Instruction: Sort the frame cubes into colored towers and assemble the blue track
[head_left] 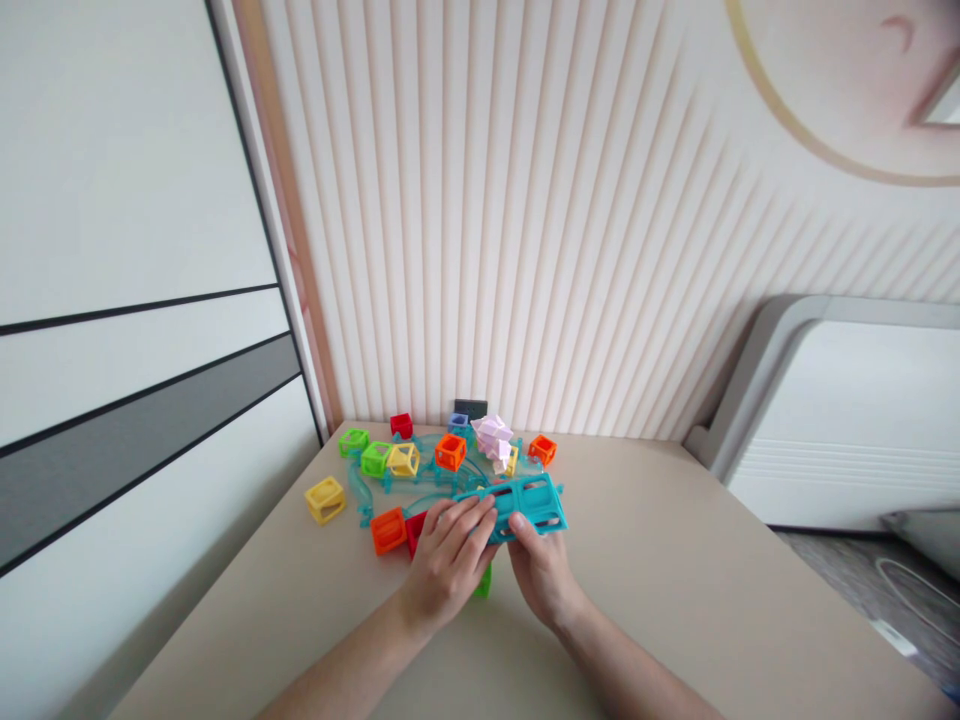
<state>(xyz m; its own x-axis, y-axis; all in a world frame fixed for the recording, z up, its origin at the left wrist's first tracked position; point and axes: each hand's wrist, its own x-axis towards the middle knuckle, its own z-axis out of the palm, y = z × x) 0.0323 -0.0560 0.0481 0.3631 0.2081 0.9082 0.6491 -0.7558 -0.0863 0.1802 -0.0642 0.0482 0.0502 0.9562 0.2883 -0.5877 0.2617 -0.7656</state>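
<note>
Both my hands are closed around a teal plastic block frame (536, 500) with rectangular openings, held above the table. My left hand (450, 560) lays its fingers over the left end of it. The thumb of my right hand (544, 570) presses on its near side, with the other fingers hidden underneath. Just left of my left hand are a red cube (413, 530), partly covered, and an orange cube (388, 531). A green piece (484, 582) shows below, between my hands; whether it joins the teal frame I cannot tell.
Behind my hands lie clear teal curved track pieces (409, 482), a pale pink faceted object (493, 440) and several hollow cubes, such as an orange one (451, 452) and a yellow one (325, 500). A ribbed wall (480, 220) borders the table (660, 560); a white cabinet (135, 480) stands left.
</note>
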